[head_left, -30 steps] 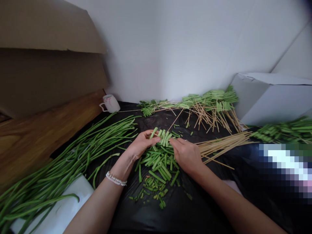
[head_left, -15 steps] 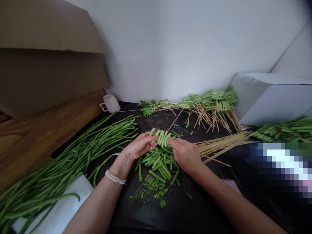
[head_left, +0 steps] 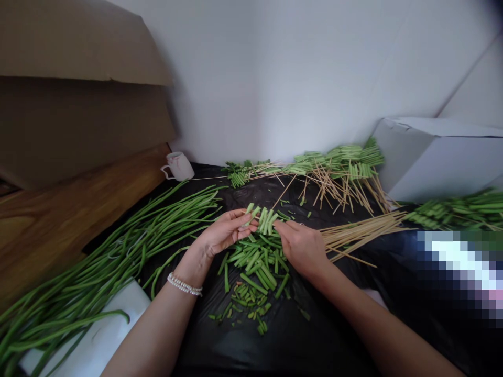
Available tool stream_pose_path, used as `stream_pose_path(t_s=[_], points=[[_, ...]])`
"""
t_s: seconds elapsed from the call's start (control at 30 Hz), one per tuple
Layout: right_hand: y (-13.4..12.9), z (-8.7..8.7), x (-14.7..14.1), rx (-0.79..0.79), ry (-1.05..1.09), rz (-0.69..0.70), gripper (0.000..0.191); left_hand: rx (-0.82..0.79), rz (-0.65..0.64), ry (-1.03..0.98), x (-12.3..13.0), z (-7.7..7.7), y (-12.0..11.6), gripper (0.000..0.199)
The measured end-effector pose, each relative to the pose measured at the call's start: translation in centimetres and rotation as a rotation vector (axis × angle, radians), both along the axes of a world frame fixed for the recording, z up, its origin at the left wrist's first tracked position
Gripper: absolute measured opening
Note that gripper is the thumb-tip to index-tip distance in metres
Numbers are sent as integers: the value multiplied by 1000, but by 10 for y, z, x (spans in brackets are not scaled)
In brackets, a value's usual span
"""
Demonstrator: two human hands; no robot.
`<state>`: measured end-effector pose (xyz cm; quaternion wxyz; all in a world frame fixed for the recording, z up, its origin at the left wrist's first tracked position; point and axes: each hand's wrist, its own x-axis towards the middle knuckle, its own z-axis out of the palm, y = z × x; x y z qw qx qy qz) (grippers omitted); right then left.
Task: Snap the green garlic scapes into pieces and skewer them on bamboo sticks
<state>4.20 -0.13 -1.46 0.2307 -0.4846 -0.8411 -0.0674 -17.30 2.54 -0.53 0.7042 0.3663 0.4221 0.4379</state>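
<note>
Head view: the left hand (head_left: 223, 234) and right hand (head_left: 302, 250) pinch a row of green bean pieces (head_left: 267, 221), fingers pressed together, above a heap of cut beans (head_left: 255, 262). Thin sticks (head_left: 361, 235) lie farther off.

This looks like a makeshift prep corner in a home, not a fitted kitchen. Bare white walls (head_left: 275, 78) meet behind black plastic sheeting (head_left: 275, 340), a cardboard box (head_left: 78, 131) and a white mug (head_left: 178, 166) sit beyond the left hand (head_left: 223, 233), and a white carton (head_left: 436, 162) stands well off to the right hand (head_left: 302, 250).
</note>
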Motion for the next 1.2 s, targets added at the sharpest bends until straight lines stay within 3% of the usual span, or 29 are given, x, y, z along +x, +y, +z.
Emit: stream_pose_path(t_s=[0.3,0.57,1.2], points=[[-2,0,-1,4,-12,25,29,-19,-72,-58,-1,4,-2,27],[-1,-1,-2,23,7,59,31,151,-53,208,7,-1,-3,32],[-5,-3,-5,101,85,182,31,-54,-178,-145,9,2,-9,18]])
